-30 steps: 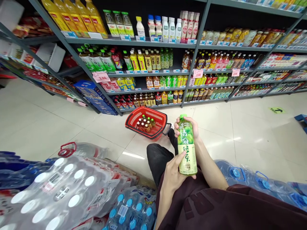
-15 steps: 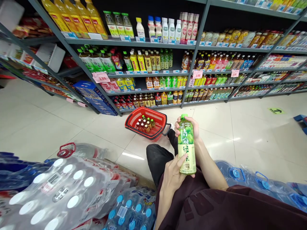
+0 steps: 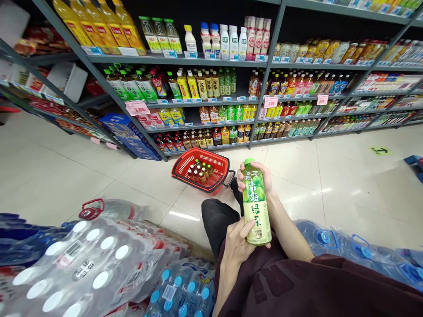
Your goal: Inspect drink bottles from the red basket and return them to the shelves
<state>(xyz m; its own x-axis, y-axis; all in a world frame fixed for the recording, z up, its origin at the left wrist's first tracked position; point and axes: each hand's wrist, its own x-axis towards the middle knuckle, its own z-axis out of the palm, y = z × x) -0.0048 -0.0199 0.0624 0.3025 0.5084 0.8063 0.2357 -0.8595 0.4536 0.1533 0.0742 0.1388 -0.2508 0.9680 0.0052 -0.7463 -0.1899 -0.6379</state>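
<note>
Between my two hands is a green plum tea bottle (image 3: 257, 211), its green cap away from me and its label facing up. My right hand (image 3: 266, 175) wraps around the upper part just below the cap, with fingertips showing on the left side. My left hand (image 3: 238, 241) grips the lower end, a finger lying across the label and the rest partly hidden beneath. Past the bottle, a red shopping basket (image 3: 218, 184) stands on the floor by my foot. Several small bottles (image 3: 201, 171) with green, white and dark caps are in it.
Ahead runs a grey shelf unit (image 3: 211, 102) stocked with drinks. Shrink-wrapped bottle packs (image 3: 82, 268) with white caps and blue-capped packs (image 3: 180, 288) are at lower left. Large blue water jugs (image 3: 325, 240) stand at right. A blue stand (image 3: 414, 165) shows at the right edge.
The bottle has tilted slightly, its cap end shifting left with my right hand. My left hand keeps its hold at the lower end. The basket stays in place.
</note>
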